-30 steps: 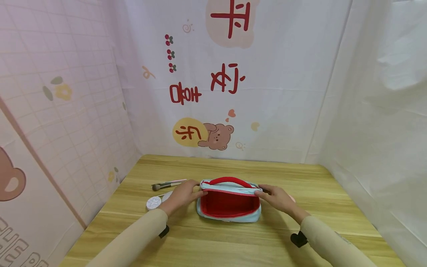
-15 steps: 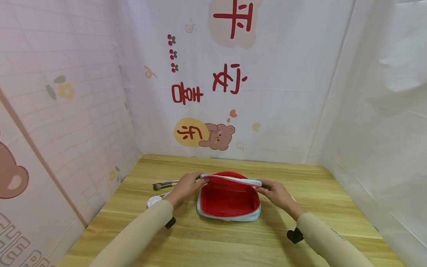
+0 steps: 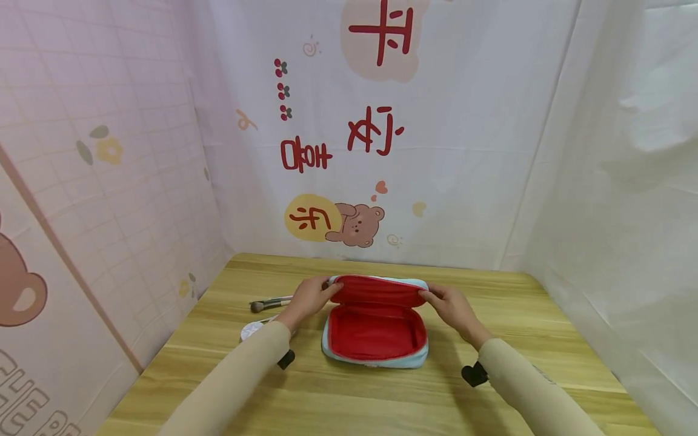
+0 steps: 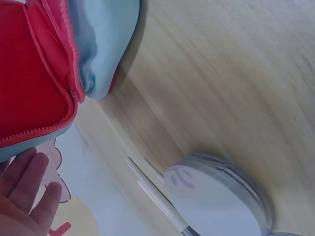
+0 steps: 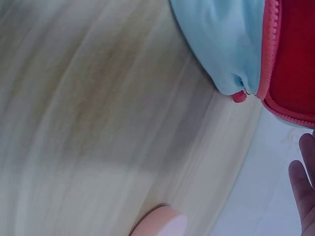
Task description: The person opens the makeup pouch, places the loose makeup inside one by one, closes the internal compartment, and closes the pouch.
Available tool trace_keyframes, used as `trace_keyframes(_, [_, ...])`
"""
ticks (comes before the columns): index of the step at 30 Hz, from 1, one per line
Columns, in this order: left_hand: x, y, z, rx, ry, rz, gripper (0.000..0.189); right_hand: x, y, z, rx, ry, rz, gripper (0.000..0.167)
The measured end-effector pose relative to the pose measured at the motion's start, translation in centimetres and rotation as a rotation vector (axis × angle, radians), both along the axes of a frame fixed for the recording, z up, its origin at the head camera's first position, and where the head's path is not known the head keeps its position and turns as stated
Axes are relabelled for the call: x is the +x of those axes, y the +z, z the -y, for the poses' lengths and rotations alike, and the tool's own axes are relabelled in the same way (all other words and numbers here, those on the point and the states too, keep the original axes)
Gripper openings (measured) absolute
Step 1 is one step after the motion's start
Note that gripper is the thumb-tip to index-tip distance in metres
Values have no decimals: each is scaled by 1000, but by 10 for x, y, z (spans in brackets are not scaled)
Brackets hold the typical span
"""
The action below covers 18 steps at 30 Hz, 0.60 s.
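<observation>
A light blue zippered cosmetic bag with a red lining stands unzipped on the wooden table, nothing showing inside it. Its lid is raised and tipped back, red inside toward me. My left hand holds the lid's left corner, thumb on the red inner side. At the right corner my right hand pinches the lid the same way. The left wrist view shows fingers extending behind the lid's blue edge. In the right wrist view, the right hand's fingers appear beside the lid's red zipper edge.
Left of the bag lie makeup brushes and a white round case, partly behind my left arm. A white oval item is near the brushes in the left wrist view. A pink round object lies to the bag's right.
Both hands have lifted the lid up and back, away from me, so the bag's mouth is wider and the red inside of the lid shows. The red handle has gone out of sight behind it.
</observation>
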<state>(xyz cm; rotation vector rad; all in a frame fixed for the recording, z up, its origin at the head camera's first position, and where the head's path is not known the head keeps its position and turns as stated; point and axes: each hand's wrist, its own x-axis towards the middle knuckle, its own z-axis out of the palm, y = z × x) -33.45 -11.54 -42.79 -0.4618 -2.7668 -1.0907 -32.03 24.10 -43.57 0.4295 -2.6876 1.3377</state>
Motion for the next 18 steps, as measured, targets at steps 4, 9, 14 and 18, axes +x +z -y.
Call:
trace_keyframes(4, [-1,1,-3,-6,5,-11,28,-1,3,0,-1,-54,29,35])
trace_keyframes(9, [-1,4,-6,-12,20,-22,29,-4,5,2,55,-110,2,37])
trace_keyframes(14, [-1,6,-11,-21,56,-25,23,-7,7,5,67,-140,-17,37])
trace_keyframes(18, [-2,4,-13,-17,63,-41,19,-8,7,6,56,-179,-4,42])
